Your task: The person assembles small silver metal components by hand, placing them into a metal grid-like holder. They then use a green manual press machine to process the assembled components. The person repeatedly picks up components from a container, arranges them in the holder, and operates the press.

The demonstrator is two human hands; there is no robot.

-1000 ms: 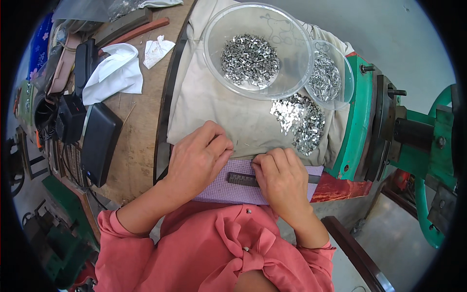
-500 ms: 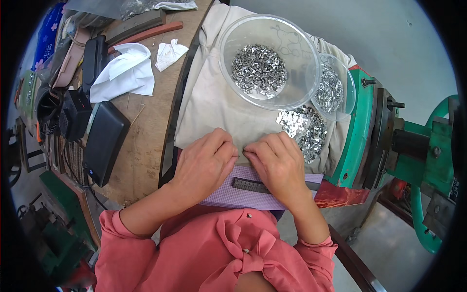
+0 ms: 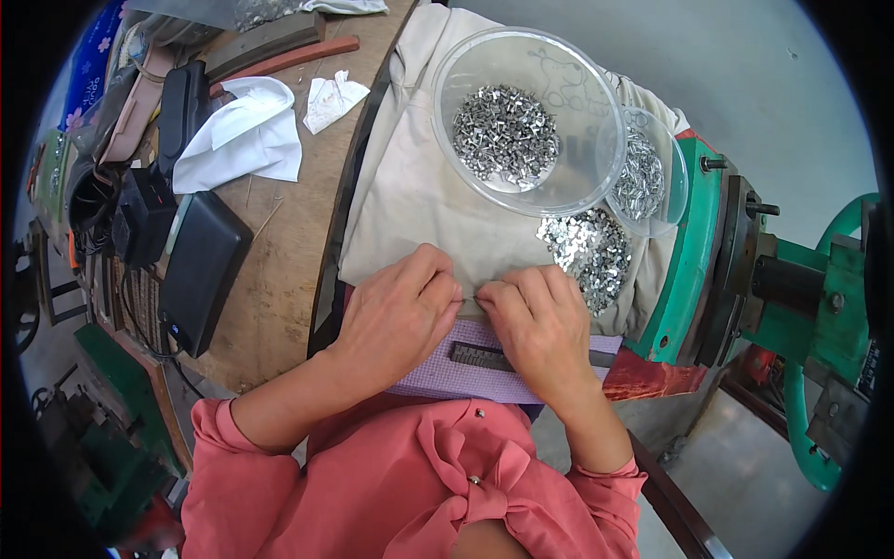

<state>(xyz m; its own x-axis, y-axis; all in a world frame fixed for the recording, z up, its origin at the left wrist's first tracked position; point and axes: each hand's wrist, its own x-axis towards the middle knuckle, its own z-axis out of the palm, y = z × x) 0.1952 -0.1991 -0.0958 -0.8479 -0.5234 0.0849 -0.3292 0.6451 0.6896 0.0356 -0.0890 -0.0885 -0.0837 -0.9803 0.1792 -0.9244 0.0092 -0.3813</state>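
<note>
My left hand [image 3: 396, 303] and my right hand [image 3: 538, 317] face each other over the front edge of the beige cloth [image 3: 396, 200], fingertips pinched and a small gap apart. A thin, short piece of metal [image 3: 470, 297] seems to bridge the gap; its exact kind is too small to make out. Under my right hand and wrist lies a dark toothed metal bar [image 3: 477, 355] on a purple textured mat [image 3: 436, 373]. Just beyond that hand is a loose pile of small shiny metal pieces [image 3: 591, 256].
A large clear plastic tub [image 3: 447, 140] of small metal parts stands on the cloth. A smaller clear tub [image 3: 678, 191] of thin metal pieces sits beside it. Green machinery [image 3: 684, 252] borders the right. On the wooden table [image 3: 279, 307] at left lie a black power bank [image 3: 205, 270] and white cloth [image 3: 247, 140].
My hands stay almost in place, with the fingertips slightly shifted and a thin piece now showing between them. The whole view has moved a little.
</note>
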